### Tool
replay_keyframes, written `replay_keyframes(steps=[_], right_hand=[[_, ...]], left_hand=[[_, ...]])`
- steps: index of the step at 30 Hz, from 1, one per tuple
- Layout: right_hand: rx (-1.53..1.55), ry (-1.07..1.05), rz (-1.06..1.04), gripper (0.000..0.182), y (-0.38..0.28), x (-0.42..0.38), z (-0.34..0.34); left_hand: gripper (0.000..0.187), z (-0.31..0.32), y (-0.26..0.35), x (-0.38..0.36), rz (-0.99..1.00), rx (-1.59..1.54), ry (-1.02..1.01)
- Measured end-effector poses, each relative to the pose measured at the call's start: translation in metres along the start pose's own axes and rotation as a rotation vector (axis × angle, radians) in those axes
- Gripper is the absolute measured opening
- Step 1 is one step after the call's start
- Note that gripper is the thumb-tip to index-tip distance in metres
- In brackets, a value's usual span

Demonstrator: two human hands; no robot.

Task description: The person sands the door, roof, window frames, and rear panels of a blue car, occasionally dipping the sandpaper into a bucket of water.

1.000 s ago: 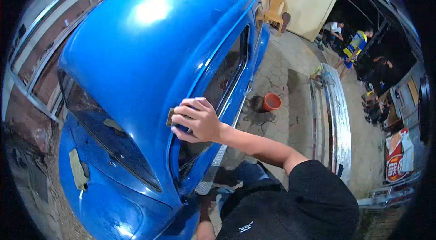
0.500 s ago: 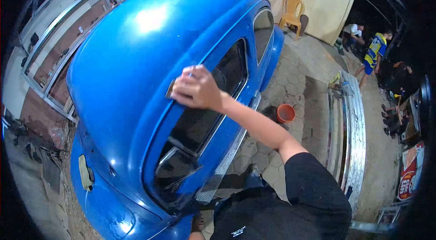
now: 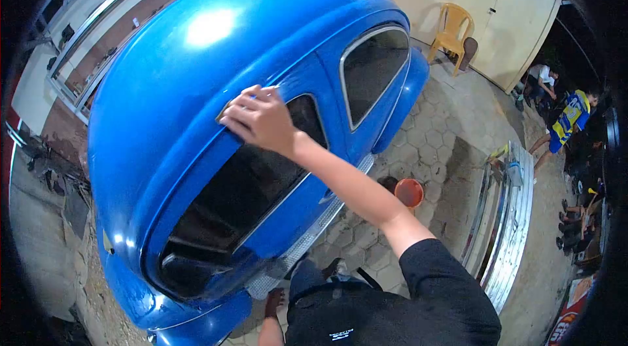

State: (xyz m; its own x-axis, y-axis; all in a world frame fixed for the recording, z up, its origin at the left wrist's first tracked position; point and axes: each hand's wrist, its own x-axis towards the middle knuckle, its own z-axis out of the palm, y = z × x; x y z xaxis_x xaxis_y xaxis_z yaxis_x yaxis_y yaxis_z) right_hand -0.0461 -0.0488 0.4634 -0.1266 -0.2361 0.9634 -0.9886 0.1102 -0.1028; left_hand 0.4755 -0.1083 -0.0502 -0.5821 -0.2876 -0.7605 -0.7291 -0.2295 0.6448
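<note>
A blue, rounded car (image 3: 176, 78) fills the left and middle of the view. My right hand (image 3: 258, 117) presses onto the roof edge above the side window, its fingers closed over a thin brownish pad (image 3: 222, 114). Most of that pad is hidden under the fingers, so its exact kind does not show. Low in the view hangs my left hand (image 3: 275, 302), near the lower side of the car, fingers loosely apart and nothing visible in them.
An orange bucket (image 3: 409, 193) stands on the paving beside the car. Long metal bars (image 3: 513, 228) are stacked at the right. A yellow chair (image 3: 453, 32) is by the pale wall. Other people, one in a blue and yellow shirt (image 3: 570, 120), are at the far right.
My view has shifted along the car, showing more of its rear side window. My right hand stays on the roof edge with the pad. More of my left hand shows.
</note>
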Motion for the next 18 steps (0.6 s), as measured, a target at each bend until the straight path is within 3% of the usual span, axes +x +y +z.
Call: replay_keyframes(steps=[2,6,12,18], right_hand=[[0.008,0.009,-0.033,0.017,0.005,-0.001,-0.003],[0.022,0.027,-0.104,0.020,0.046,-0.002,-0.008],[-0.045,-0.004,-0.073,0.012,0.182,-0.009,-0.067],[-0.125,-0.069,-0.026,0.007,0.310,-0.008,-0.109]], left_hand=[[0.037,0.002,0.006,0.015,-0.154,-0.163,-0.077],[0.034,0.054,0.035,0.077,-0.411,0.239,-0.024],[0.034,0.141,0.070,0.138,-0.343,0.160,-0.090],[0.034,0.236,0.150,0.204,-0.246,0.096,-0.134]])
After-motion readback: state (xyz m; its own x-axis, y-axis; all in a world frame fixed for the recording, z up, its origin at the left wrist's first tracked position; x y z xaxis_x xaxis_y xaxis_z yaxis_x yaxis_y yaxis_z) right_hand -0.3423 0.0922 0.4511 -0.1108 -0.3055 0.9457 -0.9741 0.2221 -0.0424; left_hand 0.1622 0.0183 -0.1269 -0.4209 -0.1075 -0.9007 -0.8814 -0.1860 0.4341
